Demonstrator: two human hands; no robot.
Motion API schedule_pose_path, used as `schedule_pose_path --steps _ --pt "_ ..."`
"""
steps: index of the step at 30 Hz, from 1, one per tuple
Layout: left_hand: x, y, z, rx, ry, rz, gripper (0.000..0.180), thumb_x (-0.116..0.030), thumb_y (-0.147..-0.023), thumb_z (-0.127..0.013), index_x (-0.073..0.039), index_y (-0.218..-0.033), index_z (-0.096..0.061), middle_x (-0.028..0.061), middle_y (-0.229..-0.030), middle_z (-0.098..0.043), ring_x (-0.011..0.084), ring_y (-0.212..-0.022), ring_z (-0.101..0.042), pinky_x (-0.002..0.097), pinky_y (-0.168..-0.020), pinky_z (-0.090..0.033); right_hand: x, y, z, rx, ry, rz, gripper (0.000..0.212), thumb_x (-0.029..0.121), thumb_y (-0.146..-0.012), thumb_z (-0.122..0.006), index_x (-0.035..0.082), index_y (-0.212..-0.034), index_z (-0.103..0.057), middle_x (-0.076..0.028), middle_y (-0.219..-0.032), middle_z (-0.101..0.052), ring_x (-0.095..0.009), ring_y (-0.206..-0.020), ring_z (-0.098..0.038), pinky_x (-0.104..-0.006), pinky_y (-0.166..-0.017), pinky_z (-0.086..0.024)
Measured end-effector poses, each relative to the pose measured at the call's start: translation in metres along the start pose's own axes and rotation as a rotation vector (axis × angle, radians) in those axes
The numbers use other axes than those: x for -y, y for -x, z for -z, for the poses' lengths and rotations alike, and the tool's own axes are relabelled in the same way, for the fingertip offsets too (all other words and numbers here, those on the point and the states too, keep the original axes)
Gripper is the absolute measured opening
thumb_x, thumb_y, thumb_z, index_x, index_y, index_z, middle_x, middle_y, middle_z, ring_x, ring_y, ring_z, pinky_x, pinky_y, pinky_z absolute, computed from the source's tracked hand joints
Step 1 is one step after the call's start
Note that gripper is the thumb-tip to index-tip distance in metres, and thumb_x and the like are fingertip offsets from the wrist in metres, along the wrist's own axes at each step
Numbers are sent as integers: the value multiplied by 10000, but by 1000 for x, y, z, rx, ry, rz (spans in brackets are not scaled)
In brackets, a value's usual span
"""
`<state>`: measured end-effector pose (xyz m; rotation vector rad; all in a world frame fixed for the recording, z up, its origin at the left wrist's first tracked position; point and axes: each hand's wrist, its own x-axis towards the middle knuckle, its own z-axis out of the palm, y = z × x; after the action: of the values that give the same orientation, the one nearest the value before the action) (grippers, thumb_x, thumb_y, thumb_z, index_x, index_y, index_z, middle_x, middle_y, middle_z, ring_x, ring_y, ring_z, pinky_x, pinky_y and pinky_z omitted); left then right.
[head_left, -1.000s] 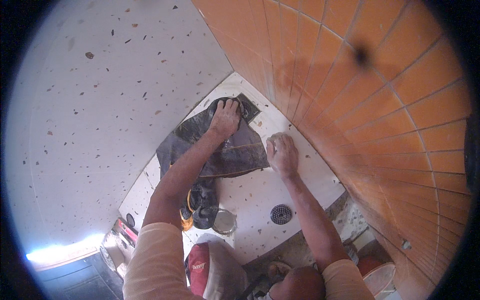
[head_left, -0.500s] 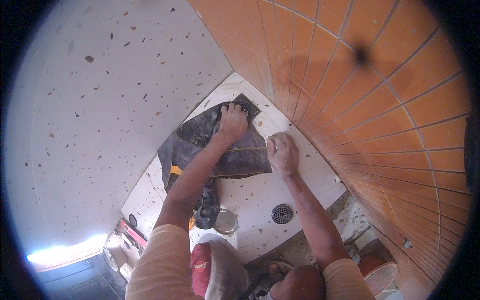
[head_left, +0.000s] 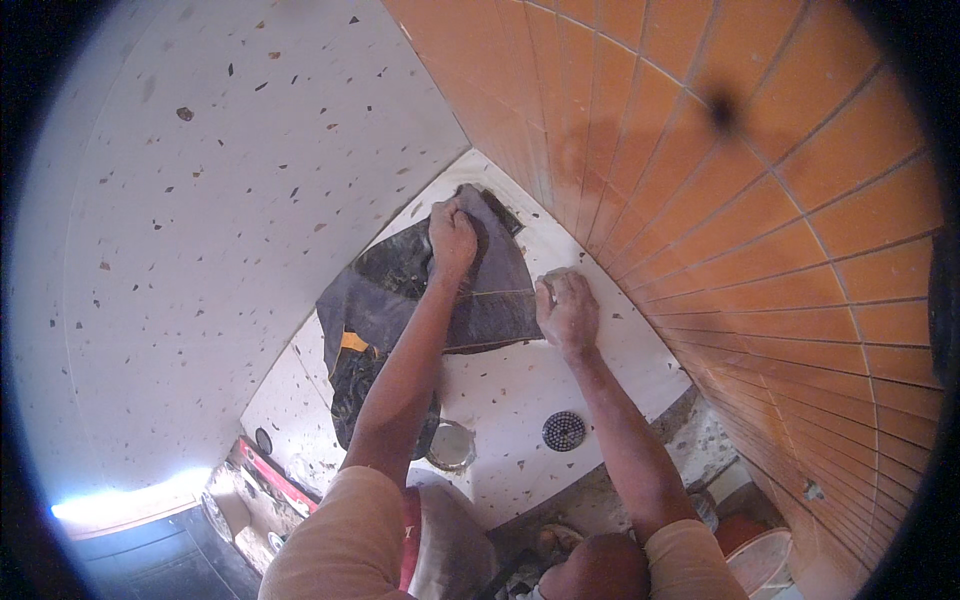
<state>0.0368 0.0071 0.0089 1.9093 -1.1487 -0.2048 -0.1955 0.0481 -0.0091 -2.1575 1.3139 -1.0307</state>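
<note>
A dark cloth (head_left: pixel 440 295) is being gripped by the left hand (head_left: pixel 452 238), fingers clamped; the right hand (head_left: pixel 567 312) is being pressed flat, fingers apart, on the white floor (head_left: pixel 520 385)

No packages, labels, signs or screens seen anywhere in view.

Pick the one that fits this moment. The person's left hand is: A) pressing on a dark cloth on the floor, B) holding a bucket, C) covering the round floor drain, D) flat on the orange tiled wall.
A: the left hand presses down on the dark cloth spread on the pale floor, apart from the round drain.
</note>
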Motion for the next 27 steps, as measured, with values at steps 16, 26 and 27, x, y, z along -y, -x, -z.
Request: schedule_pose_path --steps 16,26,27 --pt "-8 21 -1 536 -552 -294 423 -46 -786 -582 -110 -1196 -663 108 -1128 -599 311 -1137 -548 579 -981 -322 4 -1 -2 9 70 2 171 200 -872 -671 44 -923 -625 -138 -971 -636 -345 -940 -618 -438 -822 -521" --pt "13 6 72 160 -567 -436 453 -47 -796 -596 -76 -1247 -638 131 -1130 -594 320 -1117 -542 478 -958 -382 1 -1 -3 -30 68 28 177 223 -876 -674 59 -922 -625 -135 -973 -638 -337 -940 -616 -436 -820 -521" --pt "13 5 69 111 -559 -425 468 -37 -799 -588 -72 -1264 -627 134 -1144 -591 327 -1125 -538 483 -971 -382 3 -1 -2 -21 59 27 177 224 -878 -673 60 -922 -623 -134 -974 -638 -335 -942 -616 -436 -819 -521"
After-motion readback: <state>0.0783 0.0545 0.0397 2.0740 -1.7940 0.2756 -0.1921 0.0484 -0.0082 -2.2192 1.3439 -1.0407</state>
